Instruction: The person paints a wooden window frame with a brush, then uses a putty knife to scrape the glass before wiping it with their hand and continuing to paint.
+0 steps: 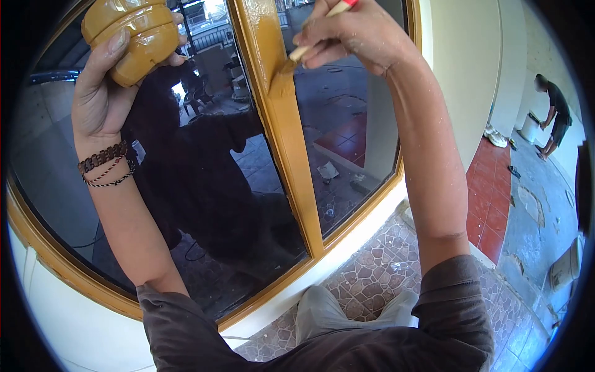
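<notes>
A paint-coated, mustard-coloured container point(139, 40) is in my left hand point(108, 80), raised in front of the left glass pane point(180, 142). My right hand point(353, 34) pinches the wooden handle of a paintbrush point(300, 54) that has a red tip. The bristles touch the upper part of the mustard-coloured upright point(291, 149) between the two panes. Above the brush the upright looks wet and glossy. The inside of the container is hidden from view.
Dark glass on the right point(347, 136) reflects the surroundings. Below the frame runs a white sill point(353, 239), with patterned stone floor point(372, 279) under it. At the far right a person point(559, 111) bends by a white bucket point(530, 128); another bucket point(565, 266) stands nearer.
</notes>
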Available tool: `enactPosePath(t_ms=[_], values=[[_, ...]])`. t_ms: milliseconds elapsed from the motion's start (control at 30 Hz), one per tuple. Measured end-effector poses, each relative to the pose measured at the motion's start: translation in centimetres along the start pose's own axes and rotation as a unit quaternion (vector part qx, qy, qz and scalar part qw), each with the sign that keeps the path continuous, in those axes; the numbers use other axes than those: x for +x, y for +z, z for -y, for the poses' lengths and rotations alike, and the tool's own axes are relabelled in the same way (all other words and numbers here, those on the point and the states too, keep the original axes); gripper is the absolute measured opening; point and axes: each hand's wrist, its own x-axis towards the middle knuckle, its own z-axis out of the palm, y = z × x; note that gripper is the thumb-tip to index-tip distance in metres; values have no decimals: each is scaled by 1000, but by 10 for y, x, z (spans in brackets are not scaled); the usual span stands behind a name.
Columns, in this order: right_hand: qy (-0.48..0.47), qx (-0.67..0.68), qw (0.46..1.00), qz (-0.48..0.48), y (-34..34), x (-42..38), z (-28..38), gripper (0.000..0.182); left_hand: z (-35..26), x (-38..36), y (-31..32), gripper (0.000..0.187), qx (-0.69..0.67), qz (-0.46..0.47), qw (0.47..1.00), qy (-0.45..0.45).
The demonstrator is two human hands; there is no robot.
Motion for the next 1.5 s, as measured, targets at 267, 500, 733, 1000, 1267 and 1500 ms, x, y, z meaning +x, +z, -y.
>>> enactPosePath(t_ms=[267,500,733,1000,1267,1500], values=[[-36,-30,996,77,-10,-43,-32,10,0,1,-3,77,8,11,1000,5],[41,-52,997,29,12,-54,-80,11,-2,2,-8,77,16,18,1000,14],[2,-63,998,29,11,-34,-66,10,-2,1,-10,76,17,21,1000,10],[-91,-98,991,5,9,-22,-51,10,-1,0,31,70,13,-69,995,75],[-51,-64,997,-7,6,-2,13,8,-5,-2,1,73,3,19,1000,18],[-91,-60,994,-24,2,35,45,4,-1,-3,11,73,8,-49,998,38]])
